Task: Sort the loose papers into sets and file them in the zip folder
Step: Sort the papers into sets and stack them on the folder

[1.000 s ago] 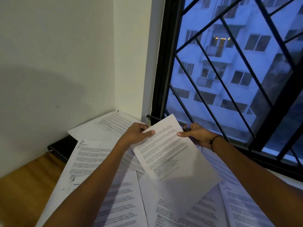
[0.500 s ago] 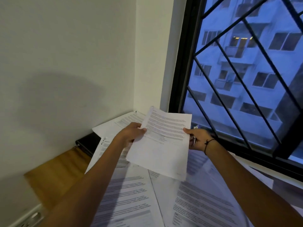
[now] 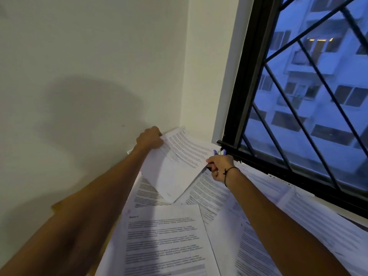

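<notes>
A printed sheet is held up over the desk near the back corner. My left hand grips its far left edge and my right hand pinches its right edge. A small purple and dark object is also tucked in my right hand; what it is I cannot tell. Several loose printed papers lie overlapping on the desk below my arms. The zip folder is not visible.
The white wall stands close on the left and meets the black window frame and grille on the right. A strip of wooden desk shows beside my left forearm. More sheets lie along the window sill.
Both hands have carried the sheet away from me and left toward the wall corner, turning it flatter. The black folder seen earlier at the left is now out of sight.
</notes>
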`<action>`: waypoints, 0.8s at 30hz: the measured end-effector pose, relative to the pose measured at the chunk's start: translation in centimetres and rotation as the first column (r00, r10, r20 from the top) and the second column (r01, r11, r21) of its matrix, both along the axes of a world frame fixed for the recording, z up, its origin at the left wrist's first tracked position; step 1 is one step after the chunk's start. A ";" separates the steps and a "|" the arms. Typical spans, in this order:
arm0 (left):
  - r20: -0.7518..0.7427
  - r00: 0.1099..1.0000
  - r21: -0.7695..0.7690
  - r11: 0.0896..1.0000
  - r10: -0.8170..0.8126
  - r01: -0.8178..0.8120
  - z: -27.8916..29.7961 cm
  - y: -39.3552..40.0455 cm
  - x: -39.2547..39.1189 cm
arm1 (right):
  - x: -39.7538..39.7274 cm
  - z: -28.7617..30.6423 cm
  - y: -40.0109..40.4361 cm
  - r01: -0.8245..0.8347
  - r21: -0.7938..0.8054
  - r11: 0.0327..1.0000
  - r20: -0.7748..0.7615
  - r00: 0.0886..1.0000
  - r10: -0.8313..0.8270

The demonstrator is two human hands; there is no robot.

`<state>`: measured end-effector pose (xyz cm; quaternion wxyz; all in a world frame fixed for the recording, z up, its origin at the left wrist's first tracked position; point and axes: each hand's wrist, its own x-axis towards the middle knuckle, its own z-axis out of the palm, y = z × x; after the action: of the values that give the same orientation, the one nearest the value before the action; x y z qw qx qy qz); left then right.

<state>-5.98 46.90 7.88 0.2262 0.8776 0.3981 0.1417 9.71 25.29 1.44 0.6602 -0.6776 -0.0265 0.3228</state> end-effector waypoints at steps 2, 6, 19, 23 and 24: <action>0.046 0.999 0.067 0.997 0.025 -0.028 -0.1 0.8 0.5 | -0.3 -0.2 1.7 0.050 -0.016 0.999 0.063 0.997 -0.049; 0.160 0.984 0.137 0.989 -0.077 0.055 -1.4 2.5 1.7 | 0.0 -0.3 4.6 0.077 -0.006 0.997 0.072 0.994 -0.076; -0.235 0.876 0.241 0.849 -0.420 0.471 -6.9 1.9 -0.5 | 1.2 -1.6 6.5 0.251 -0.049 0.967 0.206 0.950 -0.236; -0.156 0.894 0.278 0.850 -0.419 0.447 -6.8 0.5 -0.2 | 2.5 -2.0 6.1 0.301 -0.148 0.942 0.331 0.913 -0.240; -0.143 0.899 0.288 0.851 -0.414 0.438 -7.0 0.5 0.0 | 2.8 -2.1 6.1 0.290 -0.177 0.941 0.346 0.913 -0.216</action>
<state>-6.01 47.43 0.93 0.0948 0.9732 0.1742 0.1161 12.55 31.38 -0.71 0.6027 -0.7888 -0.0088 0.1202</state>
